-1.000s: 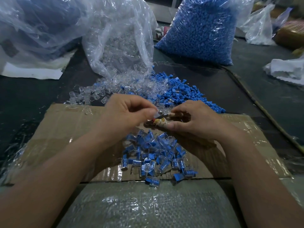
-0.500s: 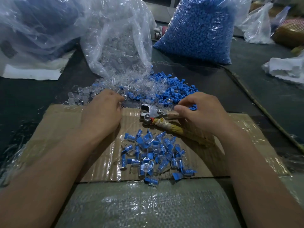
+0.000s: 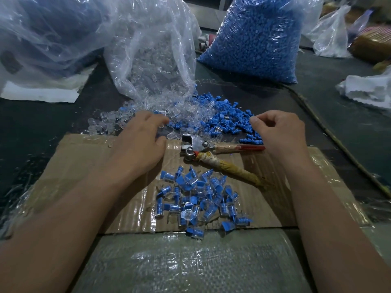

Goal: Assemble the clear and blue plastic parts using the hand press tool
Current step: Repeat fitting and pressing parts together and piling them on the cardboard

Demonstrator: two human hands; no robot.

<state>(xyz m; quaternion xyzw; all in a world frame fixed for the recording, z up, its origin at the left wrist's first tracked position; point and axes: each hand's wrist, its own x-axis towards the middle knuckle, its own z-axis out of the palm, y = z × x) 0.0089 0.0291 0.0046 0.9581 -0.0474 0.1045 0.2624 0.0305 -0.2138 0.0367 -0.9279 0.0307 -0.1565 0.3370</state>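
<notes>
With the press tool (image 3: 198, 144) lying on the cardboard (image 3: 84, 166), the left hand (image 3: 137, 146) curls over clear parts (image 3: 105, 121) and the right hand (image 3: 281, 132) over blue parts (image 3: 230, 121); I cannot tell whether either pinches anything, and the mingled heaps risk a wrong or double pick.

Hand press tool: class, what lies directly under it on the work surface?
The hand press tool lies flat on the taped cardboard sheet, beside the pile of assembled pieces. The strip of cardboard right beneath it is covered, so any loose part trapped there cannot be seen.
</notes>
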